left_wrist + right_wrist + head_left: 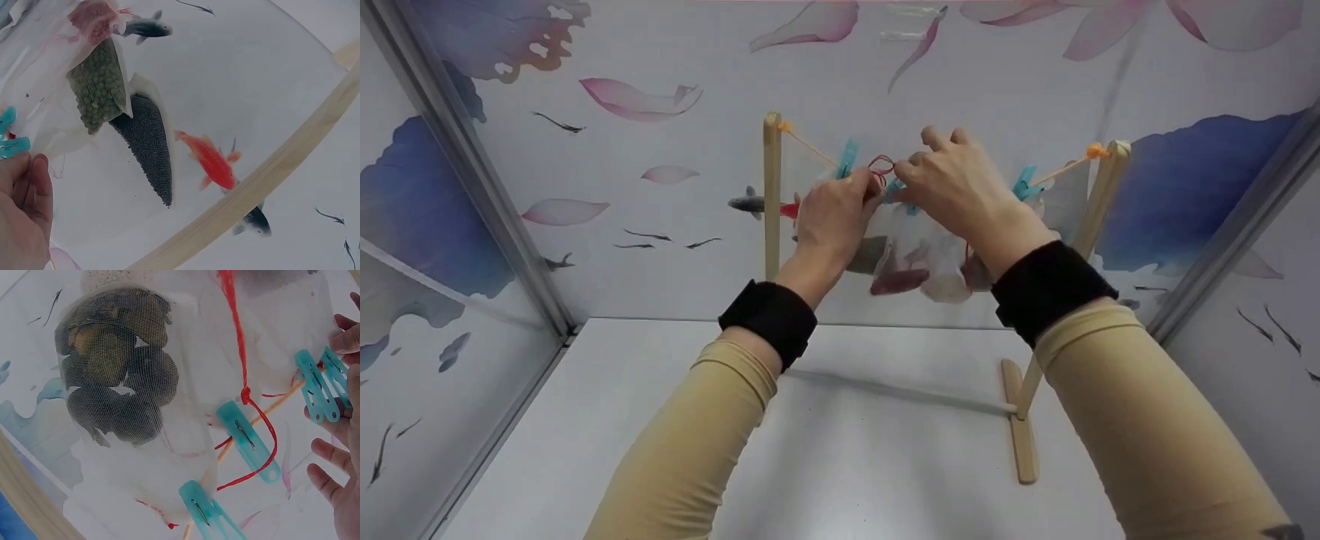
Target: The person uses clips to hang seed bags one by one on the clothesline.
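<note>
Both hands meet at the middle of an orange cord [810, 145] strung between wooden posts. My right hand [960, 180] pinches a teal clothespin [316, 385] between thumb and finger, its other fingers spread apart. My left hand [836, 214], fingers curled, pinches the top edge of a white mesh bag beside another teal clothespin [337, 374]; a red drawstring [880, 165] loops up between the hands. Hanging below are mesh bags, one with green beans [98, 84], one with small dark grains [149, 143] and one with large brown lumps [112, 365].
A clothespin [847, 157] sits on the cord left of the hands, another [1025, 182] to the right. The wooden stand's right foot [1020, 427] rests on the white table [840, 465]. Walls printed with fish and petals enclose it on three sides.
</note>
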The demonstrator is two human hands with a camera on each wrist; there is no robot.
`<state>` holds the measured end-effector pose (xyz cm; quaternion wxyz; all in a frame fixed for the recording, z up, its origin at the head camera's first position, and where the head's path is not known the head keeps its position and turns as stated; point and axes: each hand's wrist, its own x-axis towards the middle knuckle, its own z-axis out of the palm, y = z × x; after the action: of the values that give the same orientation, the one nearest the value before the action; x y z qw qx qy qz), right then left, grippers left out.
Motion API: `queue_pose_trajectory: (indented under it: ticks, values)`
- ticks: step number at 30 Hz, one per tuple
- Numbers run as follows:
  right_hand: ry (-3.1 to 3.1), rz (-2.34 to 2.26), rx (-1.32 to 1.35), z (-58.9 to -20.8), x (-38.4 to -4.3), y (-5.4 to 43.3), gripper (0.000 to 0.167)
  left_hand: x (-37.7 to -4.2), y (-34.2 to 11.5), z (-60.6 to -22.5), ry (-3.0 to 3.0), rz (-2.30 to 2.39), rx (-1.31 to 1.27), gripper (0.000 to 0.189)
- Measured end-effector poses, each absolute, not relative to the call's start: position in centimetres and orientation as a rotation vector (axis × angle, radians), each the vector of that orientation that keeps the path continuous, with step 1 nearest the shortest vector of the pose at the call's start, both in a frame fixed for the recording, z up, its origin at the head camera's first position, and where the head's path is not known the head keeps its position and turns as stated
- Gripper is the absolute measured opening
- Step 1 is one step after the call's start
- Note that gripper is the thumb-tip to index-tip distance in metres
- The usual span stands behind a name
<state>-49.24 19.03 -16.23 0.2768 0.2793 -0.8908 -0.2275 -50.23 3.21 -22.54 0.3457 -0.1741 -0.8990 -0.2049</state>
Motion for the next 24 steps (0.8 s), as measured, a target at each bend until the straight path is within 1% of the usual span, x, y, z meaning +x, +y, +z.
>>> queue_pose_trajectory:
  ticks: [10, 15, 19, 24]
  values:
    - [-2.296, -0.460, 0.715, -17.8, -48.0, 19.2, 0.039, -48.4, 2.5, -22.7, -2.348, -0.481, -0.479, 0.019]
    - [-2.278, -0.464, 0.702, -18.6, -47.4, 19.6, 0.047, -47.5, 1.8, -23.2, -2.297, -0.481, -0.534, 0.019]
    - [-2.227, -0.475, 0.698, -19.7, -46.9, 20.3, 0.055, -46.8, 1.3, -24.0, -2.240, -0.437, -0.569, 0.017]
    - [-2.164, -0.462, 0.711, -21.9, -46.2, 21.1, 0.060, -45.7, 0.7, -25.8, -2.201, -0.379, -0.617, 0.014]
